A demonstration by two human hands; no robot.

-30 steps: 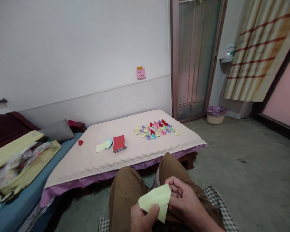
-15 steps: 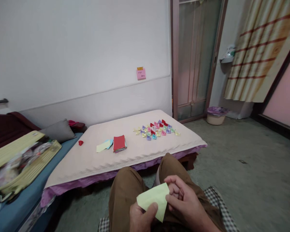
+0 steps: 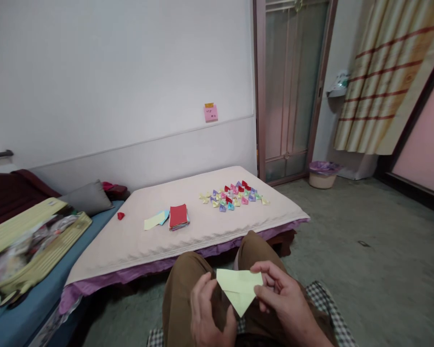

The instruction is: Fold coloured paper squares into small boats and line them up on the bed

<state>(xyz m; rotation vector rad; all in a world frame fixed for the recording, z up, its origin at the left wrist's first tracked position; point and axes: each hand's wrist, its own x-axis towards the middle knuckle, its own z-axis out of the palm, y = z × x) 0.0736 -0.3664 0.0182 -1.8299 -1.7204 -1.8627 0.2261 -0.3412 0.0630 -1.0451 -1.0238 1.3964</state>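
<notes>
Over my knees I hold a pale yellow sheet of paper (image 3: pixel 239 290), folded into a downward-pointing triangle with flaps across its top. My right hand (image 3: pixel 282 299) pinches its right corner, fingers curled. At the sheet's left edge my left hand (image 3: pixel 208 313) touches it with thumb and fingers loosely bent. On the low cream mattress (image 3: pixel 137 241) ahead lie a cluster of several small folded paper pieces (image 3: pixel 235 195) in many colours, a stack of square papers (image 3: pixel 178 216) with red on top, loose yellow and blue sheets (image 3: pixel 155 220), and one small red piece (image 3: pixel 120 215).
A blue mattress (image 3: pixel 18 318) at left carries yellow bags (image 3: pixel 25 241) and a grey pillow (image 3: pixel 88 196). A pink note (image 3: pixel 210 112) sticks on the white wall. A glass door (image 3: pixel 289 86), a bin (image 3: pixel 322 172) and a striped curtain (image 3: pixel 386 77) stand at right. I sit on a checked cushion (image 3: pixel 325 303).
The yellow paper has turned from a slanted sheet into a triangle pointing down with folded flaps. My left thumb has come off its lower edge, and both hands have risen slightly.
</notes>
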